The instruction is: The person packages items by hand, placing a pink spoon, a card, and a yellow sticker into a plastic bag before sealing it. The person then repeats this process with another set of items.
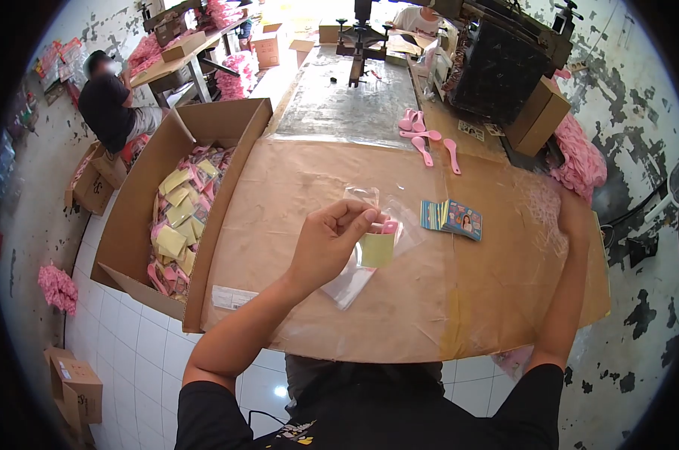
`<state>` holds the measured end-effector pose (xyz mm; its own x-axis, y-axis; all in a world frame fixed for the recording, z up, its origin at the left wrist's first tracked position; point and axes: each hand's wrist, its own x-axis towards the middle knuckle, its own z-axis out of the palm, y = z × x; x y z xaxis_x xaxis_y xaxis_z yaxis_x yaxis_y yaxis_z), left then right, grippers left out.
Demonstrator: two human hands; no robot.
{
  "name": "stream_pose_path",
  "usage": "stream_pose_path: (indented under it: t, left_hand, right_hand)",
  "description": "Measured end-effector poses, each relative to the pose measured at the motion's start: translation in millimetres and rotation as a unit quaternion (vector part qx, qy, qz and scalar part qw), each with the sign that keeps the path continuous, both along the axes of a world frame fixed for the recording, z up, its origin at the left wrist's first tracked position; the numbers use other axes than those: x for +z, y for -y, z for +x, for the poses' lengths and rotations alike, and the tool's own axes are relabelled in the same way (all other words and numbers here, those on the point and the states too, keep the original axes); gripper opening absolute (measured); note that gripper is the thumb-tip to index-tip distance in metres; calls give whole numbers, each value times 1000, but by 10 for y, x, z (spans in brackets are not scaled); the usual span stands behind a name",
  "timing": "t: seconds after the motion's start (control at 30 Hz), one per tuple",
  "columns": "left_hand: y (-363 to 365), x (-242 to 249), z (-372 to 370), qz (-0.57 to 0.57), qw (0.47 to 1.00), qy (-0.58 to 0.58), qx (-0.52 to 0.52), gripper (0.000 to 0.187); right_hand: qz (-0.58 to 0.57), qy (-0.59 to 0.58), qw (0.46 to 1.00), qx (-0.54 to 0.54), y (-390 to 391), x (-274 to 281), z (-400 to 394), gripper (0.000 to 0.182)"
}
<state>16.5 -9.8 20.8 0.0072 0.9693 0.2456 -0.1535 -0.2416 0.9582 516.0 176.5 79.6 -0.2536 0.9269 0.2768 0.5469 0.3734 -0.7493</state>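
Note:
My left hand (335, 231) is closed in a pinch over the middle of the cardboard-covered table. It grips a small clear plastic bag, with a pale yellow card (377, 250) and a bit of a pink spoon (389, 226) showing below the fingers. More clear plastic bags (350, 289) lie under and around that hand. My right hand (574, 215) reaches to the table's right side, at a heap of pink items in clear wrapping (579, 161); its fingers are hidden. A fanned stack of printed cards (459, 218) lies between the two hands.
Several loose pink spoons (431, 136) lie farther back on the table. A large cardboard box (234, 202) at the left holds many filled packets (179, 206). A press-like machine (497, 67) stands at the back right. A person (107, 101) sits at the far left, another (416, 20) behind.

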Motion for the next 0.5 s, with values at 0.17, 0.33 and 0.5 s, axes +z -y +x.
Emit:
stream_pose_path:
  t: [0.17,0.33,0.5]
  left_hand:
    - [-11,-18,39,0,1000,7,14,22]
    - [0,-35,87,4,999,37,-2,21]
    - [8,-106,129,4,1000,25,14,22]
  right_hand:
    - [265,397,861,-175,320,-227,144,39]
    - [94,189,973,99,869,29,-1541,34]
    - [-76,-66,955,280,1209,-279,-2627,30]
